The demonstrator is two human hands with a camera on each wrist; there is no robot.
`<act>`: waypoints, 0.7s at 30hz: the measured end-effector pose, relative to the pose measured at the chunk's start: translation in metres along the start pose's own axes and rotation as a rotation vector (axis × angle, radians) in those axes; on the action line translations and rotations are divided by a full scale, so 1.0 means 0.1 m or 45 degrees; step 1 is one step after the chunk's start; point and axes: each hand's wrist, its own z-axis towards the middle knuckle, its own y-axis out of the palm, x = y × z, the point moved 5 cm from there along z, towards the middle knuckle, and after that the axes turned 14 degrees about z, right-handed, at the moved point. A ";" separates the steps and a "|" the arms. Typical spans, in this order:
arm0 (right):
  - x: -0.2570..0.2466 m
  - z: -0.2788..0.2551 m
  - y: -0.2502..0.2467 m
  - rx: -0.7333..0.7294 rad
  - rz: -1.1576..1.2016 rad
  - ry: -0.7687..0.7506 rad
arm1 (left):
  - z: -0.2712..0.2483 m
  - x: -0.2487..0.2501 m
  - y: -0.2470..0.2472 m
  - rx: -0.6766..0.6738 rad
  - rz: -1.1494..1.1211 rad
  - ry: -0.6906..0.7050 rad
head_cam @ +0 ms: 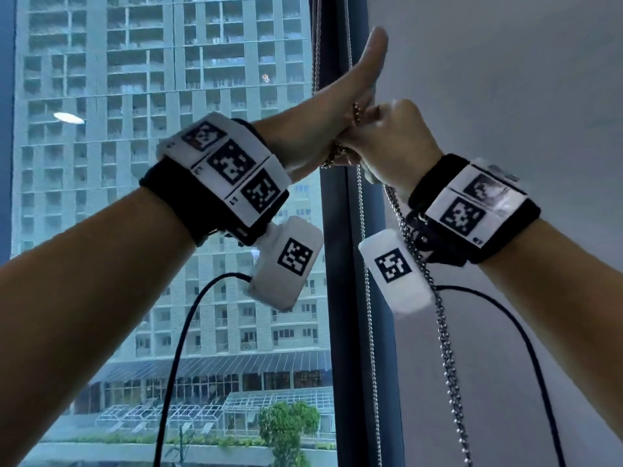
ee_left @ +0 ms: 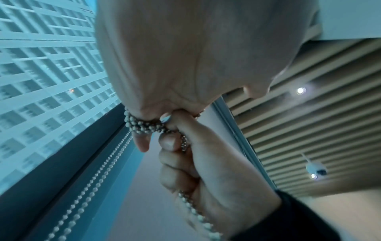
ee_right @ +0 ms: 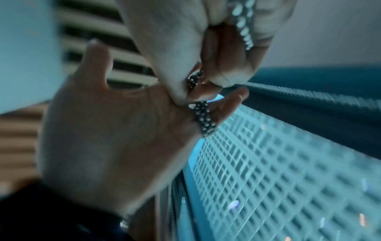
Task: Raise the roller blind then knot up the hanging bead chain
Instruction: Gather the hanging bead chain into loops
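Note:
The metal bead chain point(head_cam: 445, 332) hangs beside the window frame. Several turns of it are wound tightly round a digit of my left hand point(head_cam: 337, 106); the coil point(ee_left: 144, 125) shows plainly in the left wrist view and again as the coil point(ee_right: 203, 120) in the right wrist view. That left hand is raised, with its fingers straight and pointing up. My right hand point(head_cam: 394, 143) is a fist just right of it, gripping the chain at the coil, and a doubled length drops from below the fist. I cannot make out the blind's fabric.
A dark window post point(head_cam: 340, 264) stands behind the hands, with a second chain strand point(head_cam: 367, 298) running down it. A plain wall point(head_cam: 505, 96) is to the right, glass with a tower block outside to the left. Black cables point(head_cam: 178, 348) hang from the wrist units. A slatted ceiling point(ee_left: 309, 130) is overhead.

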 end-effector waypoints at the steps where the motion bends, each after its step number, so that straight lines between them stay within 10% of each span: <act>1: 0.06 -0.03 0.01 -0.025 0.072 0.076 | -0.02 -0.01 0.04 0.011 0.134 -0.019; 21: 0.45 -0.24 -0.01 -0.001 0.709 0.248 | 0.11 -0.20 0.03 -0.090 0.249 -0.029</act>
